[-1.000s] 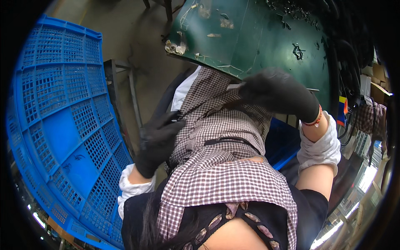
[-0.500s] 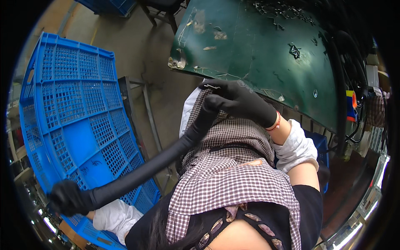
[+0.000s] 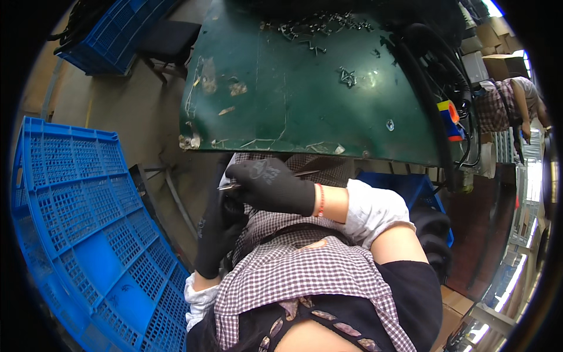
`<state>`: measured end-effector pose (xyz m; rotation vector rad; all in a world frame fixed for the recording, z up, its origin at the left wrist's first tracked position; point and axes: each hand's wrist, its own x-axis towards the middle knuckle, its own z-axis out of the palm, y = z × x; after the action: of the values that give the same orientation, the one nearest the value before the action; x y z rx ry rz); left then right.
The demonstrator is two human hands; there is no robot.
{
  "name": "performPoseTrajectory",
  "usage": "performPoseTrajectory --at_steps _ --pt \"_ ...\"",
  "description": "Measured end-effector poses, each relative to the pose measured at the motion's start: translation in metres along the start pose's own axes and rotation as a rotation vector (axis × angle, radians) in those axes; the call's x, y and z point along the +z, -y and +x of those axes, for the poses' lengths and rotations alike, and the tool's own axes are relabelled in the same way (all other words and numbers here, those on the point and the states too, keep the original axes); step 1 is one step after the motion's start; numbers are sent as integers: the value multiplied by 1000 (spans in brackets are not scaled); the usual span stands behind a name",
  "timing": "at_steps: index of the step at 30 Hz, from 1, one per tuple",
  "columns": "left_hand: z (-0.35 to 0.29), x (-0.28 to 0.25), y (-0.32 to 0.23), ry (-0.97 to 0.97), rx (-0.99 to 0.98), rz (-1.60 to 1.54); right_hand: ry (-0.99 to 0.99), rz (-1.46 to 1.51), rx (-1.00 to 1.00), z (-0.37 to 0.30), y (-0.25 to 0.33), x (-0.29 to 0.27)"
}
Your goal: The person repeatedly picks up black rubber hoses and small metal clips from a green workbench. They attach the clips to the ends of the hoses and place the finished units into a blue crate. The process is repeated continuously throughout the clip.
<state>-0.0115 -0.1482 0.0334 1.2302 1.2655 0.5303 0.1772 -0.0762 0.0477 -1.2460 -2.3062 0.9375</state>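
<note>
1. Okay, start with the right hand (image 3: 267, 185): black glove, fingers curled in and pressed together, seemingly pinching a slim metal piece (image 3: 227, 187) whose bright end pokes out to the left
2. That piece sits over the lap, in front of the checked apron (image 3: 311, 258) and just short of the near edge of the green table (image 3: 264, 117). Too small to tell exactly what it is, so I'd keep the pinch close to that bright end for control
3. Left hand (image 3: 214, 237) is right below and beside it, also in a black glove. Can't tell if its fingers are spread or gripping something, it's dark on dark down there
4. With the hands this close, imo keep the metal end angled away from the left fingers and the loose apron cloth, a snag looks like the main risk
5. Elbows near the body seems steadiest to me, plus it keeps sleeves off the small metal cluster (image 3: 347, 77) on the table and clear of the blue crate (image 3: 99, 258) to the left
</note>
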Motion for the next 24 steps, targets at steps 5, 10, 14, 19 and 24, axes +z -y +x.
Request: performPoseTrajectory --at_steps 5,10,14,19,24 --pt "-1 -10 23 -247 279 239 -309 -199 206 -7 -58 -99" --pt "3 -18 24 -249 229 265 -639 -503 457 -19 -160 -175" --pt "6 -11 24 -204 224 213 -547 -496 621 -12 -200 -190" --pt "8 -9 7 -230 285 216 -609 -391 521 -18 -211 -201" --pt "9 -10 10 -130 410 82 -543 115 287 -15 -122 -179"
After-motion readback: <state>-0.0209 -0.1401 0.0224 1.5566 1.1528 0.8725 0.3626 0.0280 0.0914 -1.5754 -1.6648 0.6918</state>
